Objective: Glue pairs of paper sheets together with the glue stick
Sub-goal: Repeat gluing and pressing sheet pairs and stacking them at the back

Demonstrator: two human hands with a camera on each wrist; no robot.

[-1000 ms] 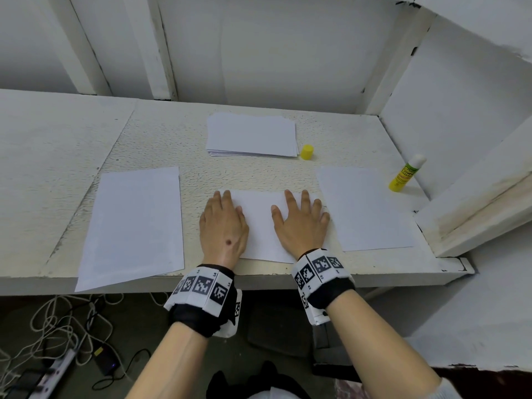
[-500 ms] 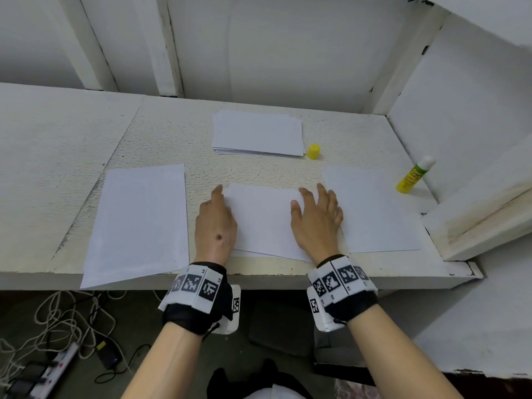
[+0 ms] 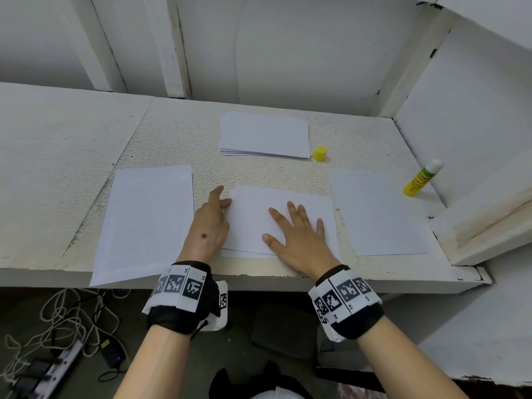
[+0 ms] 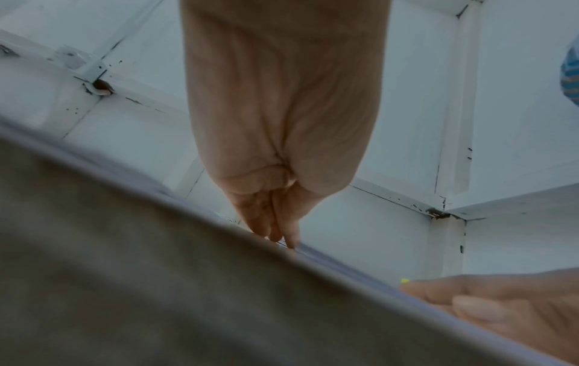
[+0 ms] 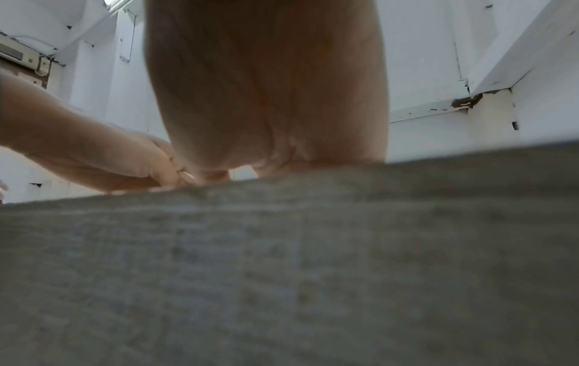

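Observation:
Two white sheets point(image 3: 256, 208) lie stacked, slightly askew, near the bench's front edge. My right hand point(image 3: 293, 226) lies flat on them with fingers spread. My left hand point(image 3: 223, 197) touches their left edge with straight fingertips point(image 4: 278, 235). The glue stick point(image 3: 421, 178), uncapped, leans on the right wall, and its yellow cap point(image 3: 320, 153) stands by the back paper stack point(image 3: 264, 133). In the right wrist view my right hand point(image 5: 244, 170) presses down beyond the bench edge, fingers hidden.
A single sheet point(image 3: 146, 220) lies at the left, its near corner over the bench's front edge point(image 3: 259, 279). Another sheet point(image 3: 377, 214) lies at the right. A raised ledge point(image 3: 483, 226) and walls close the right side. Cables and a power strip point(image 3: 51, 367) lie on the floor.
Both hands started close together on the middle sheets. My left hand slid off to the left edge. My right hand spread out, then came back to the middle, angled leftward.

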